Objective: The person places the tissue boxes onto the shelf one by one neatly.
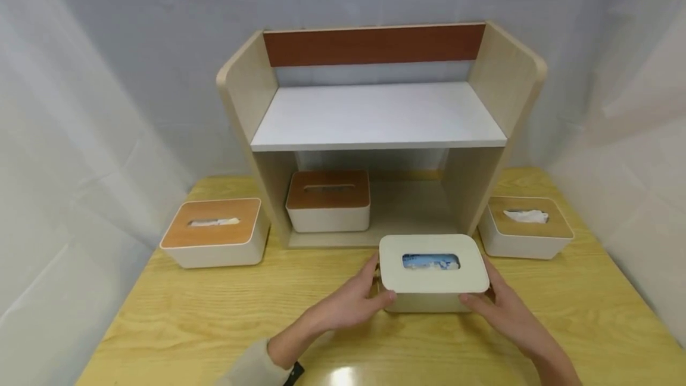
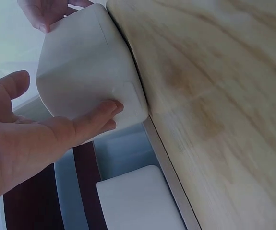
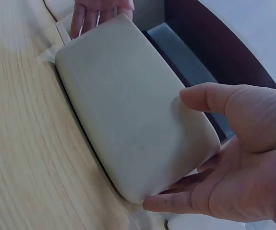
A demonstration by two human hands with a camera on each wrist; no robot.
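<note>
A cream tissue box (image 1: 434,302) with an oval slot in its lid, through which blue packaging shows, stands before the shelf. In the head view, my left hand (image 1: 356,302) is at its left end. The left wrist view shows straight left fingers (image 2: 87,125) touching the end face, the thumb standing off. At the opposite end, my right hand (image 1: 506,308) grips the near corner. Its thumb (image 3: 207,97) lies on the long front face and its fingers go around the end, partly hidden. The underside is close to the table, contact unclear.
A two-tier wooden shelf (image 1: 377,115) stands behind, with a brown-lidded tissue box (image 1: 328,219) in its lower left. Another tissue box (image 1: 214,243) sits left of the shelf and a third (image 1: 527,243) right of it. White cloth (image 1: 161,46) surrounds the wooden table (image 1: 187,326).
</note>
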